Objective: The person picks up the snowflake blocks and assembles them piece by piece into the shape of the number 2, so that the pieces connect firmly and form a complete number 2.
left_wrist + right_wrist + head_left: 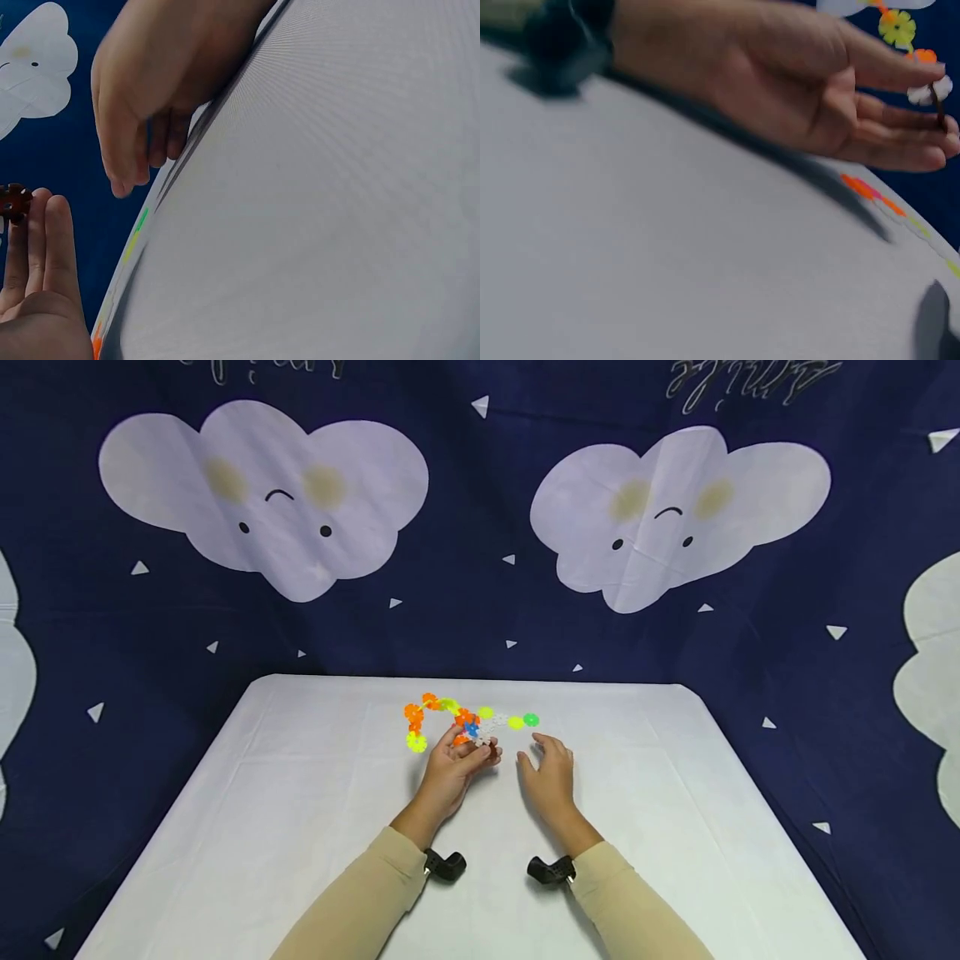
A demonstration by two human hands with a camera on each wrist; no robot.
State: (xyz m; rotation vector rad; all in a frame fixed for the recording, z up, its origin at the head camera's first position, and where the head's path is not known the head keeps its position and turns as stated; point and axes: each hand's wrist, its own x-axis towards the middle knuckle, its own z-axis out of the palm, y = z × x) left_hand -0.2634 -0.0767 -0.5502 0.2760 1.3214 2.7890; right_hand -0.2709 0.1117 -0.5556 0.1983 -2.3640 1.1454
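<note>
My left hand (pixel 450 772) pinches a dark brown flower-shaped connector piece (pixel 939 109) between thumb and fingertips. White (pixel 483 739), blue (pixel 471 727), orange and yellow flower pieces cluster by it, and a chain of orange pieces (pixel 413 713) curves up and left, with a yellow piece (pixel 416 742) at its end. In the left wrist view the brown piece (pixel 13 202) shows at the left fingertips. To the right, my right hand (pixel 551 777) hovers with fingers loosely bent, apart from the pieces and holding nothing. How the brown piece joins the rest is hidden.
Further flower pieces lie on the white table (pixel 315 827) beyond the hands, among them a yellow piece (pixel 516 722) and a green piece (pixel 531 720). A dark blue cloth (pixel 480 627) with cloud prints hangs behind the table's far edge.
</note>
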